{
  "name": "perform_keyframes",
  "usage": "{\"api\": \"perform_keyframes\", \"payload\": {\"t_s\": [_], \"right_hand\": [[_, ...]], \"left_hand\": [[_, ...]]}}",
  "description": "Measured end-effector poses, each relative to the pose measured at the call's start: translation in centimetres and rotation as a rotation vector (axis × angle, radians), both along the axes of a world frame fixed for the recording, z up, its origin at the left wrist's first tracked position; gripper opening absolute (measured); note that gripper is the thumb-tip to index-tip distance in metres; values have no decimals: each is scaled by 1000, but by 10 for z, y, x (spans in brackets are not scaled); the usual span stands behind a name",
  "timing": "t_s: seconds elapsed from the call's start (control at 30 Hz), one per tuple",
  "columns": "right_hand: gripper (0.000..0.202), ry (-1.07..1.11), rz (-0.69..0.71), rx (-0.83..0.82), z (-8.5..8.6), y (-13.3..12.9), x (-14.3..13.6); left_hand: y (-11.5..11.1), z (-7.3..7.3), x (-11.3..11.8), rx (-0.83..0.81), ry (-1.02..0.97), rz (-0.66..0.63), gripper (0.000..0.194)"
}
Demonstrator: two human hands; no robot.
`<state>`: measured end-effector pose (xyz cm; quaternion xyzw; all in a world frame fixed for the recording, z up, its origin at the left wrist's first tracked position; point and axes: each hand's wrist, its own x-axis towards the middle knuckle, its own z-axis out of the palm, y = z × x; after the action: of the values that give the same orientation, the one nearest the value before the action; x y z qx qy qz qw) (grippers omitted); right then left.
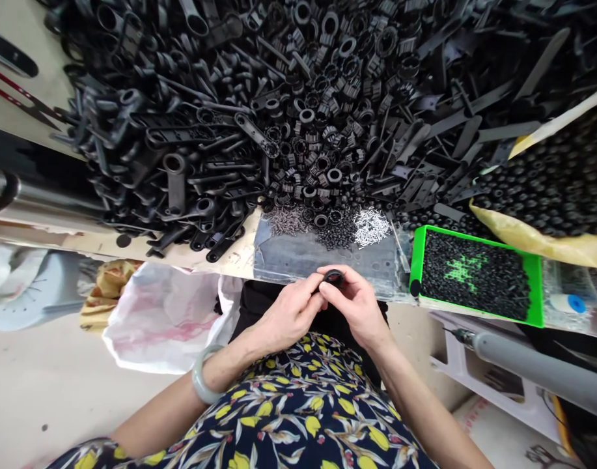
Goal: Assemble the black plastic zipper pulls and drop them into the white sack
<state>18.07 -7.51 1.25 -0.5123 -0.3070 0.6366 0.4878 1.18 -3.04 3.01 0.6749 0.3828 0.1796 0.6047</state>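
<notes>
Close to my body, just in front of the bench edge, a small black ring-shaped plastic part (pixel 333 278) is held between my two hands. My right hand (pixel 359 303) pinches it with thumb and fingers. Closed against its other side is my left hand (pixel 295 303), fingers pressed together; whatever lies inside them is hidden. Beyond the hands, on a grey work mat (pixel 298 257), are small heaps of brownish screws (pixel 286 221), tiny black pieces (pixel 336 236) and silvery pins (pixel 371 227).
Black handles (pixel 176 176), ring parts (pixel 322 163) and flat strips (pixel 467 137) pile up at the back. On the right are a green tray (pixel 535 293) of tiny black pieces and a yellow bag (pixel 547 238) of black balls. A white bag (pixel 156 312) hangs below left.
</notes>
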Motion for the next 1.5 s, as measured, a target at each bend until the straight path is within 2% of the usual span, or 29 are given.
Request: {"api": "perform_keyframes", "payload": {"t_s": [0.1,0.17,0.23,0.3,0.4,0.57,0.77,0.87,0.97,1.03,1.13,1.23,1.3,1.37,1.43,1.5], "right_hand": [[29,-26,68,1,4,4,7],[30,-52,87,-1,6,6,10],[32,-82,59,-5,6,7,10],[33,-96,-5,-5,5,8,5],[33,-55,-56,-4,0,9,-4],[27,-11,-22,-22,-7,6,-15],[29,-134,-13,22,-6,10,-12],[41,-94,-8,89,-2,15,-2],[50,-20,-137,138,0,15,3],[42,19,-184,57,1,13,-2],[40,206,-85,-106,3,9,-17],[39,290,-28,-142,2,7,-22],[35,103,-33,-95,0,7,-13],[30,-278,-13,35,-5,8,3],[24,-712,61,216,-11,9,18],[22,-1042,146,364,-17,12,29]], "left_hand": [[7,4,-6,-51,-32,-112,28],[9,5,-9,-134,-85,-137,29],[6,3,-9,-220,-135,-69,31],[0,-1,-7,-289,-186,66,29],[-9,-7,-3,-305,-240,215,22],[-14,-12,-5,-279,-291,259,26],[-16,-18,-1,-289,-401,299,32],[-11,-13,9,-379,-529,407,49],[0,-3,16,-461,-648,534,61],[6,2,19,-485,-695,583,56],[8,3,22,-518,-695,587,44],[7,-2,17,-480,-635,531,37],[7,-10,9,-367,-602,531,37],[8,-18,-1,-190,-551,584,39],[9,-24,-9,53,-432,649,38],[7,-28,-9,334,-242,617,34]]}}
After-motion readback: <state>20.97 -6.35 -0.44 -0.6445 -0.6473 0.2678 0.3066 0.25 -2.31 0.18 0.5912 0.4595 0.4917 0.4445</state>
